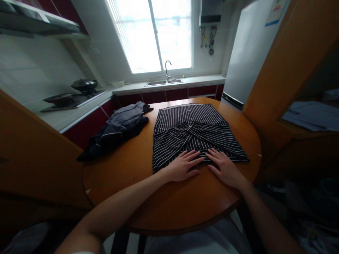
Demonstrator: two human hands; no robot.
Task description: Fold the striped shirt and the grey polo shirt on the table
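A black shirt with white stripes [190, 130] lies spread on the round wooden table [169, 201], its sleeves folded inward so they meet near the middle. My left hand [184, 165] rests flat on the shirt's near edge, fingers spread. Beside it, my right hand [224, 167] also lies flat, its fingertips on the same edge and its palm toward the bare wood. Neither hand grips the cloth. Parts of the near hem are hidden under my fingers.
A heap of grey and black clothes [124, 121] sits at the table's left edge. Beyond the table are a sink [164, 82], a stove [76, 100] with a wok [84, 85], and a fridge [249, 53]. A wooden frame [288, 60] stands close on the right.
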